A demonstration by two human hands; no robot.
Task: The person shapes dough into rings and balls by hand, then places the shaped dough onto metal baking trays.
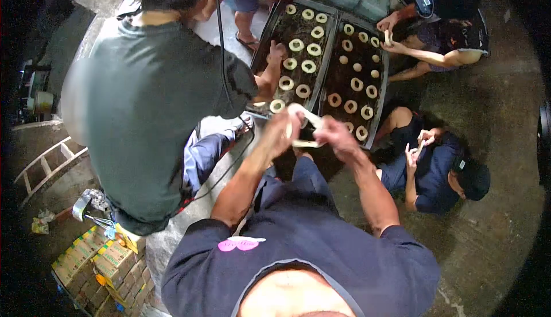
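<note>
A pale strip of dough [304, 123], bent into a loop, is pinched between both my hands above the near end of two dark baking trays. My left hand [283, 128] grips the loop's left side. My right hand [335, 136] grips its right side. The left tray [263, 41] and the right tray [381, 96] each carry several dough rings [296, 45] in rows. My dark blue sleeves and chest fill the bottom of the view.
A person in a grey shirt [143, 104] bends over at left, one hand on the left tray. Two people in dark caps, one at upper right [442, 24], one at right [442, 170], shape dough. Cartons [97, 259] sit at lower left, a wooden ladder [49, 165] at far left.
</note>
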